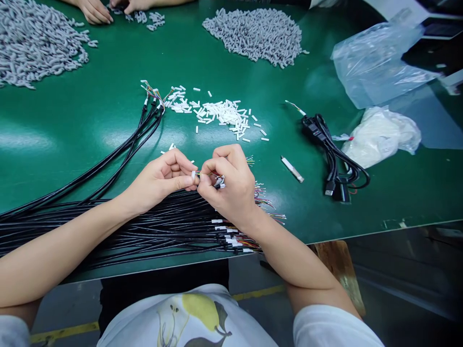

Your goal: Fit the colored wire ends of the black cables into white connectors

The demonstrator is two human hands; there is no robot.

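Observation:
My left hand [164, 179] pinches a small white sleeve [193, 175] between thumb and fingertips. Right beside it, my right hand [231, 180] is closed on the thin coloured wires [216, 174] of a cable end. Below both hands lies a thick bundle of black cables [144, 229], with white sleeves and bare coloured wires at its right end. Loose white sleeves [224, 113] are scattered beyond my hands. A few black cables [126, 144] curve away at the left, their wire ends beside those sleeves.
Two grey piles of small parts [256, 36] lie farther back. Another person's hands [96, 9] are at the top left. To the right are a cutter knife [292, 169], a coiled black cable [329, 154], a white bag [383, 132] and a clear plastic bag [376, 62].

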